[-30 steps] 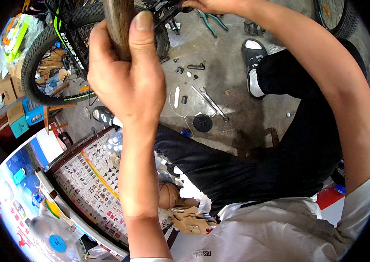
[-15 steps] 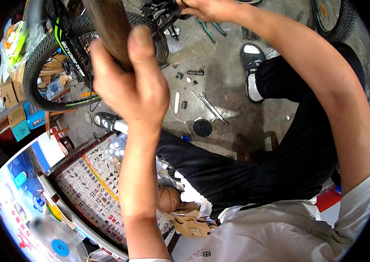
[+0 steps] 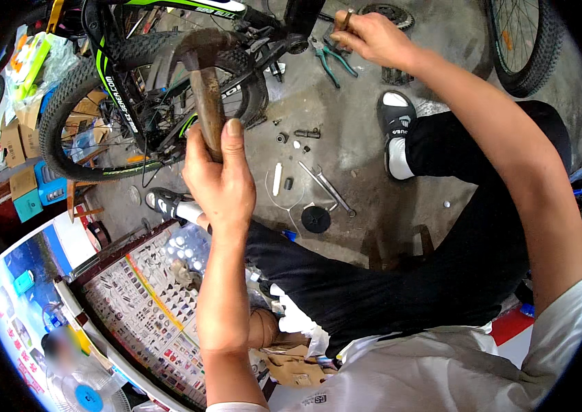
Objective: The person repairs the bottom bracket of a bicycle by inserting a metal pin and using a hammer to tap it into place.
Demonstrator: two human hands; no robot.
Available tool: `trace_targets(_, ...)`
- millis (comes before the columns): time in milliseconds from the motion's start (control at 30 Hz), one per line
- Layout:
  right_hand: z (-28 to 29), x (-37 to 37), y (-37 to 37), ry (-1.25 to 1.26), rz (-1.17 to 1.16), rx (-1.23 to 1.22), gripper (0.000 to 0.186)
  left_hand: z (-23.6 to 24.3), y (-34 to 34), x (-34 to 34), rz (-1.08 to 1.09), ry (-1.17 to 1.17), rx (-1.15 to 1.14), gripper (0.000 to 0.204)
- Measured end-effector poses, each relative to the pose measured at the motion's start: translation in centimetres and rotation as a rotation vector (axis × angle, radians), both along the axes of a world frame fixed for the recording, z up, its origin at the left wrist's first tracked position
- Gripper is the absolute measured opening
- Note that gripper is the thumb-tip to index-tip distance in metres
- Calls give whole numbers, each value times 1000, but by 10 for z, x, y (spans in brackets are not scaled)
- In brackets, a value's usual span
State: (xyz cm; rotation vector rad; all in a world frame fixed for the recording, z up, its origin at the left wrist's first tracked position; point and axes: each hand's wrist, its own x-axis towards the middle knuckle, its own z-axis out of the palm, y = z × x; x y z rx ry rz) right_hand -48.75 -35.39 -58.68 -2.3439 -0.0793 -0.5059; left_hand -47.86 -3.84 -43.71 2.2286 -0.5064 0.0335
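Note:
My left hand is closed around the wooden handle of a hammer. The hammer's dark head stands in front of the bicycle's rear wheel. To the right, my right hand pinches a short brass-coloured metal rod, upright between thumb and fingers. That hand is just right of the bicycle's black frame tube and crank area, apart from it. Green-handled pliers lie on the floor below my right hand.
On the concrete floor lie wrenches, a black disc, a white tube and several small parts. Another wheel stands at far right. My sandalled foot is planted nearby. A parts-chart counter is at lower left.
The hammer has dropped away from close in front of the camera, and its head now shows. My right hand has shifted right and down, away from the bicycle's crank area.

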Motion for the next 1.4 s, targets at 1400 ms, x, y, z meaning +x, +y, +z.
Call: trace_targets(1400, 38, 33, 35, -102, 156, -341, 21, 0, -40, -19, -105, -198, 62, 29)
